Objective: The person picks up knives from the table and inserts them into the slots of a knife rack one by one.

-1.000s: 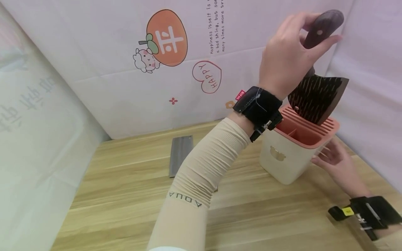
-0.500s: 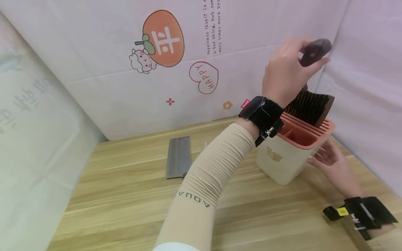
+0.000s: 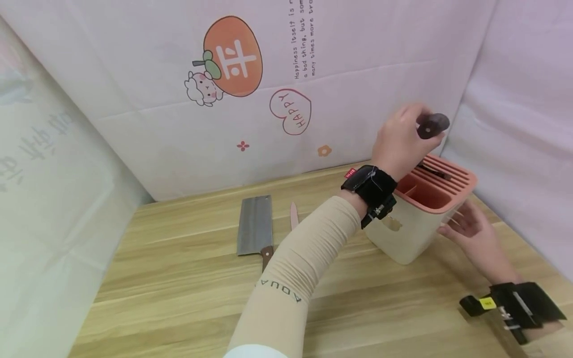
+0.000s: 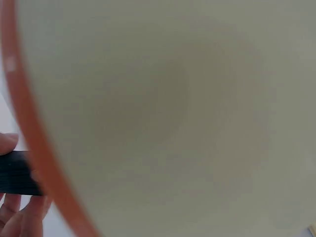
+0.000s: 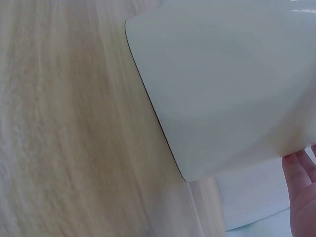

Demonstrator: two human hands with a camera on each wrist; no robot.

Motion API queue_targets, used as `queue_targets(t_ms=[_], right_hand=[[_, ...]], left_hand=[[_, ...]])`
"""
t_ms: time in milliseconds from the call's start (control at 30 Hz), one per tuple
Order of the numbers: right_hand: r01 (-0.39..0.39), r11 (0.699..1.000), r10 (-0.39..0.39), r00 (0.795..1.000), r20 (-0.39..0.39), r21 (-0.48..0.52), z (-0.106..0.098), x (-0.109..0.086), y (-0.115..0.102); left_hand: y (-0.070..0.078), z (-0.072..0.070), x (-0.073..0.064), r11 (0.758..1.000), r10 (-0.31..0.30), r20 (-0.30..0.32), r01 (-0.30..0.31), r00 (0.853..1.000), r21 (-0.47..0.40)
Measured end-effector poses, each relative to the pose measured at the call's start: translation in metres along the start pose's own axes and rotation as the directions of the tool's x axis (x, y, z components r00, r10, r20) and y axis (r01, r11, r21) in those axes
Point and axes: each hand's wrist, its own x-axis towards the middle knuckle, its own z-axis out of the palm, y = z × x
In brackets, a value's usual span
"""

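In the head view my left hand (image 3: pixel 400 141) grips the dark handle (image 3: pixel 433 126) of a broad kitchen knife from above. Its blade is sunk in the slotted side of a white knife holder (image 3: pixel 405 243) with an orange-red top, so just a strip near the handle shows. The left wrist view also shows fingers around that handle (image 4: pixel 19 173), beyond the holder's blurred wall (image 4: pixel 163 123). My right hand (image 3: pixel 481 241) rests against the holder's right side, thumb toward me. In the right wrist view its fingertips touch the edge of the holder's wall (image 5: pixel 222 94).
On the wooden table (image 3: pixel 179 288) lies a cleaver (image 3: pixel 255 226) with a brown handle, left of my forearm. Beside it a slim pink blade (image 3: pixel 293 215) is partly covered by my sleeve. Open compartments (image 3: pixel 431 198) sit at the holder's near side. Cloth-covered walls (image 3: pixel 156 149) enclose the table.
My left hand has moved down and slightly left with the kitchen knife, whose blade has sunk into the holder's slots. The right hand stays at the holder's side. More of the cleaver and pink blade shows.
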Motion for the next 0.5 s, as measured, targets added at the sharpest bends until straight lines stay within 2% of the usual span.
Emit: queue_targets(t_ms=[267,500], right_hand=[[0.062,0.995,-0.062,0.998,0.001,0.084,0.0017,-0.0005,0.0015],[0.087,0.988,-0.086,0.996,-0.006,0.124,0.0037,-0.0012,0.0024]], left_hand=[[0.0006,-0.0022,0.0049,1.000,-0.023,0.062,0.023,0.998,-0.008],[-0.0015,-0.0006,0.0029,0.996,-0.049,0.093,0.056,0.994,-0.076]])
